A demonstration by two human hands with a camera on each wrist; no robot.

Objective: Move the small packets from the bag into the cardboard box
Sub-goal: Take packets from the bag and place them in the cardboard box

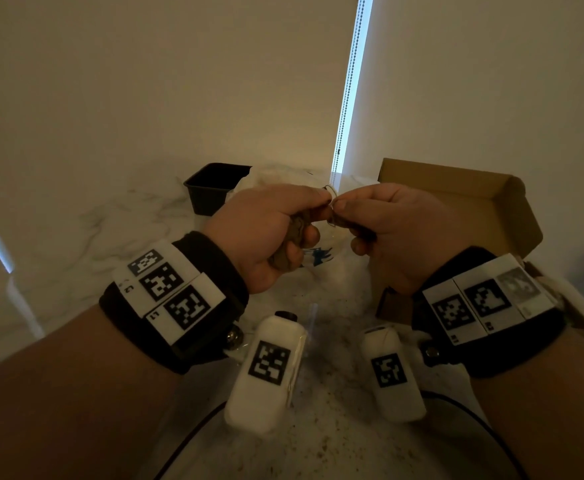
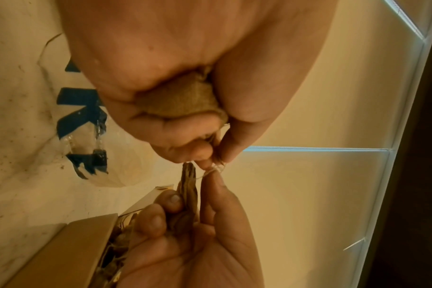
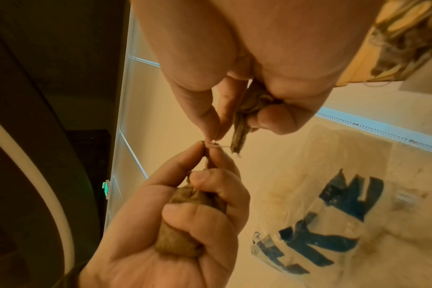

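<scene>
Up close, two hands meet above a marbled counter (image 1: 117,237), raised off its surface. The left hand (image 1: 266,233) curls its fingers round a small burlap packet (image 2: 183,101) and pinches its string at the fingertips. The right hand (image 1: 397,230) grips a second packet (image 3: 242,124) and pinches the same thin string (image 2: 211,171), so the two packets are linked. The clear plastic bag (image 3: 321,224) with blue lettering lies on the counter beneath the hands. The open cardboard box (image 1: 456,199) stands at the right side, more packets inside it. A black tub (image 1: 214,188) sits toward the far edge, left of the bag.
</scene>
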